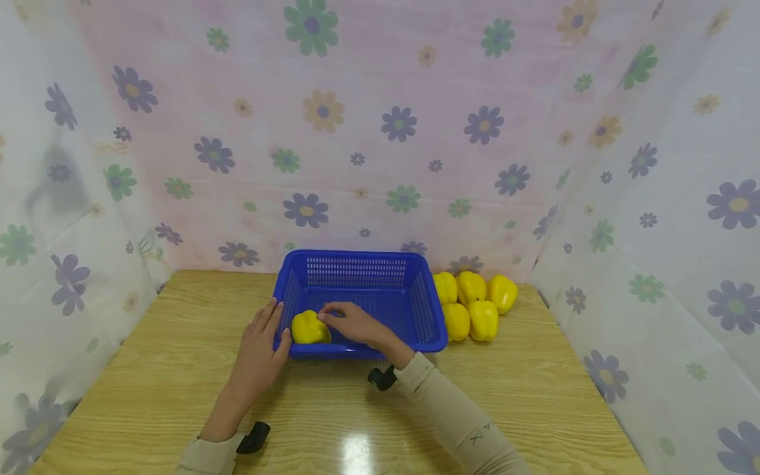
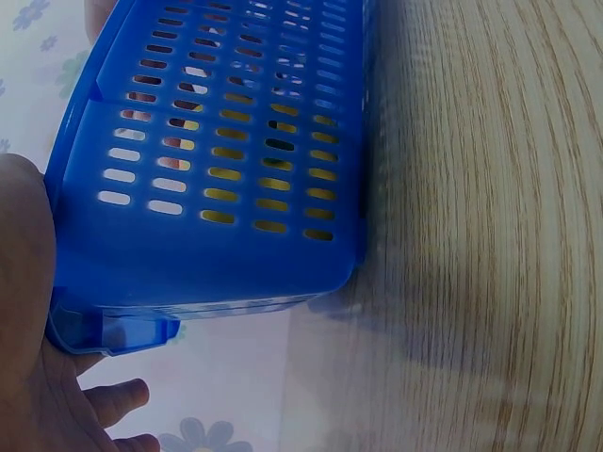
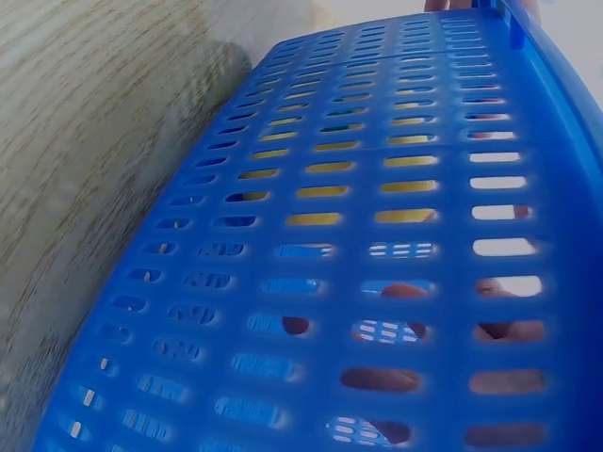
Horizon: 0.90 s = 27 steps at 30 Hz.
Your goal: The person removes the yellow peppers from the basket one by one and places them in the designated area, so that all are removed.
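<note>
A blue plastic basket (image 1: 368,348) with slotted walls sits on the table. One yellow bell pepper (image 1: 309,328) lies inside at its front left corner, and patches of yellow show through the slots in both wrist views. My left hand (image 1: 256,353) rests along the basket's left rim, its fingers fairly straight; in the left wrist view, fingers (image 2: 115,400) extend past the basket's lip. Over the basket's front part, my right hand (image 1: 355,324) has loosely bent fingers at the pepper's upper right side. Whether they touch it is unclear. The right wrist view shows this hand only through the slots.
Several yellow bell peppers (image 1: 483,320) stand grouped on the wooden table (image 1: 332,415), close against the basket's right side. Flower-printed cloth (image 1: 368,178) hangs behind the table and along both sides. Black wrist-camera mounts (image 1: 254,438) show beside both wrists.
</note>
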Available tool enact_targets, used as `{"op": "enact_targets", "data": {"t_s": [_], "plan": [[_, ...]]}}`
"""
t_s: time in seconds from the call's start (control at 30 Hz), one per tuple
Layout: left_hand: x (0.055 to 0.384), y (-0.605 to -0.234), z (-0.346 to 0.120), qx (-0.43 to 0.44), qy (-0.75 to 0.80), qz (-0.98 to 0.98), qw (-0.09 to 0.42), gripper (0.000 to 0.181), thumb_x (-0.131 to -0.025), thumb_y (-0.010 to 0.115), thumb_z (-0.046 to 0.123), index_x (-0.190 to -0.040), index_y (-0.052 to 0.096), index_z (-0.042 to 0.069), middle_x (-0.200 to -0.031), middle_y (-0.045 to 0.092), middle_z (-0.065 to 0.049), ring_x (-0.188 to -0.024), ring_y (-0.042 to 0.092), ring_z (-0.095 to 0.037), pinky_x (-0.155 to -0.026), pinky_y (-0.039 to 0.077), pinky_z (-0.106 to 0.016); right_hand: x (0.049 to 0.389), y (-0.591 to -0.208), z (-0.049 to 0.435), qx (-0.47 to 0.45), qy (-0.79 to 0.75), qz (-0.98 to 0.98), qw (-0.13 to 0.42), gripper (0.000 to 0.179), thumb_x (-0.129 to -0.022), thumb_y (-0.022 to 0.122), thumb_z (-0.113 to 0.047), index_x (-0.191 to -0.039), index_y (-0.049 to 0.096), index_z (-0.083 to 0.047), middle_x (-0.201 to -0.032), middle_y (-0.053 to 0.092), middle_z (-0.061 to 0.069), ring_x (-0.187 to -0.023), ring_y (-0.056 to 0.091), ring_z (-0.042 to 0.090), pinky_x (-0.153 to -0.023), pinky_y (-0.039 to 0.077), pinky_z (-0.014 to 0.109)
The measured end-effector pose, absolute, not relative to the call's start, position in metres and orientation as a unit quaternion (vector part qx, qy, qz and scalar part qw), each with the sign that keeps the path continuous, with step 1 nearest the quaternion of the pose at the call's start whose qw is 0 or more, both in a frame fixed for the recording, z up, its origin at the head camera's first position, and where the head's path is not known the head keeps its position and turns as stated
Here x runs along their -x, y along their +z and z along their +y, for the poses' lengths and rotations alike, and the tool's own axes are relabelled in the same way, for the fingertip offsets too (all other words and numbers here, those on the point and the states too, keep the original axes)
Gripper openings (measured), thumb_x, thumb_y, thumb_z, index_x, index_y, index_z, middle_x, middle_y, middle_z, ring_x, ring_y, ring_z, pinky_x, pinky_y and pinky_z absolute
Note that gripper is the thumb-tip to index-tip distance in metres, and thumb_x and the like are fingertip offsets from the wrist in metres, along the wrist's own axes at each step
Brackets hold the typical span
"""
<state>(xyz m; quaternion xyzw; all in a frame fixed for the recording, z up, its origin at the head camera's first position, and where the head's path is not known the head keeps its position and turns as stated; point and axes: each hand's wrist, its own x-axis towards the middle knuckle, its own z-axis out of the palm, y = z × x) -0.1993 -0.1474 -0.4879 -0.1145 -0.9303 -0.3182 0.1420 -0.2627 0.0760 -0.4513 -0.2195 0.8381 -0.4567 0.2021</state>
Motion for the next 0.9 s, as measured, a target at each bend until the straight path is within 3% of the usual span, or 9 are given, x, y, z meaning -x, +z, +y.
{"op": "enact_targets", "data": {"t_s": [0.17,0.4,0.57,0.77,0.9], "plan": [[0.199,-0.490,-0.147,0.117,-0.318,-0.929,0.149,0.057,-0.105,0.049,0.020,-0.154,0.037,-0.007,-0.163,0.029,-0.026,-0.146,0.028,-0.054,-0.114,0.022,-0.073,0.264,-0.453,0.075,0.241,-0.444,0.842,0.190,0.036,-0.110,0.046,-0.029,-0.130,0.065,-0.006,-0.136,0.063,0.011,-0.131,0.057,0.028,-0.109,0.047,0.046],[0.198,-0.488,-0.148,0.119,-0.320,-0.928,0.148,0.057,-0.105,0.050,0.020,-0.154,0.037,-0.007,-0.163,0.029,-0.026,-0.146,0.028,-0.054,-0.115,0.021,-0.073,0.265,-0.452,0.073,0.266,-0.408,0.850,0.202,0.046,-0.110,0.044,-0.030,-0.153,0.047,-0.016,-0.142,0.057,0.011,-0.128,0.056,0.026,-0.105,0.049,0.045],[0.198,-0.487,-0.148,0.121,-0.320,-0.927,0.151,0.057,-0.105,0.050,0.018,-0.154,0.036,-0.007,-0.163,0.030,-0.026,-0.146,0.029,-0.054,-0.115,0.022,-0.073,0.269,-0.454,0.065,0.285,-0.362,0.860,0.218,0.053,-0.109,0.047,-0.034,-0.158,0.039,-0.015,-0.146,0.055,0.012,-0.128,0.058,0.026,-0.100,0.052,0.038],[0.199,-0.487,-0.148,0.118,-0.322,-0.928,0.146,0.057,-0.105,0.049,0.020,-0.154,0.036,-0.007,-0.163,0.028,-0.026,-0.146,0.028,-0.053,-0.115,0.021,-0.072,0.274,-0.457,0.060,0.286,-0.346,0.873,0.193,0.049,-0.107,0.052,-0.031,-0.151,0.047,-0.011,-0.137,0.060,0.016,-0.120,0.061,0.027,-0.092,0.055,0.035],[0.200,-0.488,-0.149,0.117,-0.324,-0.928,0.144,0.058,-0.105,0.050,0.020,-0.154,0.035,-0.007,-0.164,0.028,-0.026,-0.147,0.027,-0.053,-0.115,0.021,-0.073,0.277,-0.459,0.059,0.279,-0.323,0.891,0.159,0.043,-0.106,0.052,-0.032,-0.142,0.056,-0.008,-0.138,0.059,0.016,-0.127,0.056,0.029,-0.102,0.051,0.043]]}}
